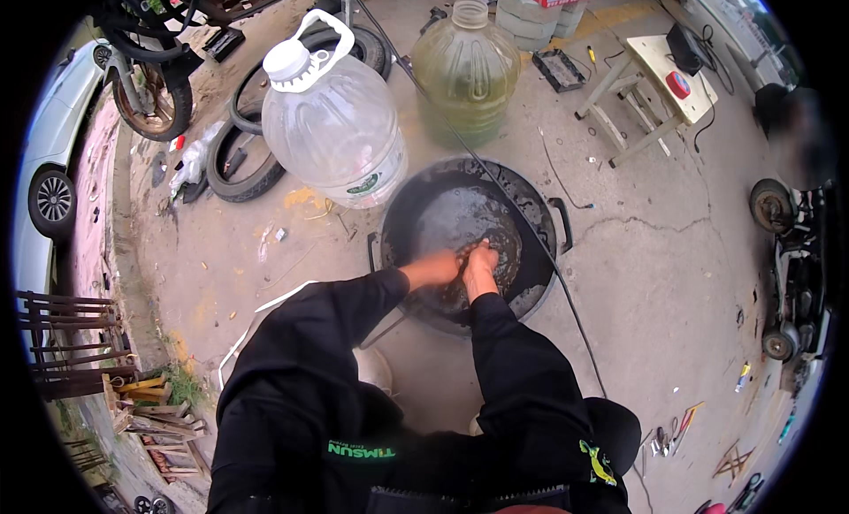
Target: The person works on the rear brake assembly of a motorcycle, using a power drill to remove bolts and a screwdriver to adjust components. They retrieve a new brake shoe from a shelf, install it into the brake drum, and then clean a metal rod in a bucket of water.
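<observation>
A round black basin (398, 200) with side handles stands on the ground in front of me, holding dark water (460, 215). My left hand (432, 269) is smeared by motion over the basin, close against my right hand. My right hand (480, 265) is closed at the water, fingers drawn together. What lies between the two hands, if anything, is too small or hidden to make out. A thin black cable (579, 318) runs slantwise across the basin. Beyond the basin stand a clear plastic jug (332, 129) with a white cap and handle, and an uncapped jug (466, 85) of greenish liquid.
Old tyres (215, 180) lie at the far left near a motorcycle (177, 107). A small wooden stool (650, 59) at the far right bears a red roll (678, 84) and a black box (685, 47). Several hand tools (685, 421) lie on the ground at the near right.
</observation>
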Available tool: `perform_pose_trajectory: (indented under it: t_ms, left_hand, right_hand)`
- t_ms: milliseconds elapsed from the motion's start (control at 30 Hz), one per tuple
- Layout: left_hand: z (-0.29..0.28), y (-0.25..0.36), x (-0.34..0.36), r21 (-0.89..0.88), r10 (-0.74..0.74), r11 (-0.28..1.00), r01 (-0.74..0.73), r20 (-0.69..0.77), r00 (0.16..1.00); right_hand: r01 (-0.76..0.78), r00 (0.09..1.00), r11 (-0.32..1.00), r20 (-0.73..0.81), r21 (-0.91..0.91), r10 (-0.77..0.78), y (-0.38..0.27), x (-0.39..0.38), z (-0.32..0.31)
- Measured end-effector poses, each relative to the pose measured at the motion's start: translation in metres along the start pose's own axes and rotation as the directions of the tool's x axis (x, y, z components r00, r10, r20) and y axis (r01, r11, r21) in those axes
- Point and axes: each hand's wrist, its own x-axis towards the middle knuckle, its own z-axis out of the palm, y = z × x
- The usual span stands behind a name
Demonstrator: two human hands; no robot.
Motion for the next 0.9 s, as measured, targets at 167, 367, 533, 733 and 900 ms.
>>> perform_pose_trajectory:
  t_ms: [167, 367, 533, 733, 900]
  left_hand:
    - [0.003, -0.047, -0.045, 0.102, -0.139, 0.985, 0.137, 0.018, 0.990]
    - [-0.039, -0.001, -0.048, -0.648, -0.312, 0.461, 0.606, 0.522, 0.794]
    - [-0.030, 0.016, -0.043, -0.613, -0.277, 0.528, 0.588, 0.530, 0.802]
    - [-0.032, -0.020, -0.052, -0.530, -0.429, 0.669, 0.522, 0.297, 0.853]
    - [-0.076, -0.023, -0.074, -0.688, -0.390, 0.512, 0.514, 0.347, 0.853]
  right_hand:
    - [-0.398, 0.905, 0.897, 0.244, 0.192, 0.350, -0.039, -0.127, 0.035]
    - [-0.194, 0.976, 0.963, 0.059, -0.189, 0.209, -0.022, -0.133, 0.028]
    - [0.203, 0.957, 0.893, -0.112, -0.401, -0.268, -0.001, -0.088, 0.026]
    - [-0.085, 0.966, 0.894, 0.185, -0.440, 0.183, -0.061, -0.105, 0.015]
    - [-0.162, 0.637, 0.936, 0.692, -0.311, 0.340, -0.074, -0.106, -0.018]
